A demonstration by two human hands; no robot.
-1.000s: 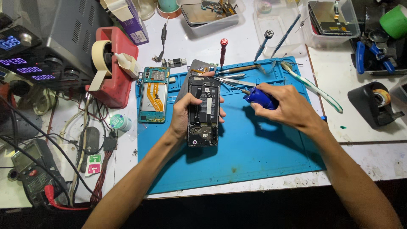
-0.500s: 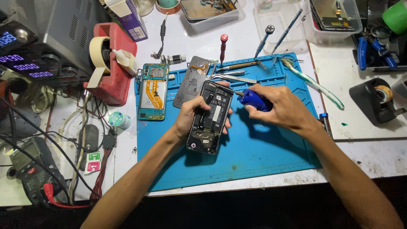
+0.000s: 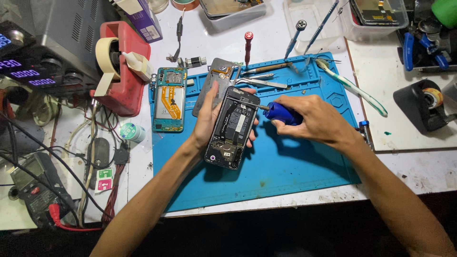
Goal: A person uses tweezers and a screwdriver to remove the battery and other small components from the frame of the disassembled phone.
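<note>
My left hand [image 3: 209,121] grips an opened black phone [image 3: 232,126] with its back cover off, held tilted above the blue work mat [image 3: 285,166]. My right hand [image 3: 312,119] holds a blue-handled screwdriver [image 3: 282,113] whose tip touches the phone's upper right edge. A second opened phone with a teal frame and an orange ribbon cable [image 3: 170,98] lies flat at the mat's left edge. A grey back cover [image 3: 216,78] lies behind the held phone.
Tweezers [image 3: 262,82], a red-topped screwdriver [image 3: 248,47] and a toothbrush [image 3: 350,85] lie along the mat's far edge. A red tape dispenser [image 3: 121,66] and a power supply [image 3: 38,43] stand left, a multimeter [image 3: 33,183] with wires near left, a black tape dispenser [image 3: 426,107] right.
The phone has tilted so its top leans right and it has lifted slightly. My right hand brought the screwdriver tip in against the phone's upper right edge.
</note>
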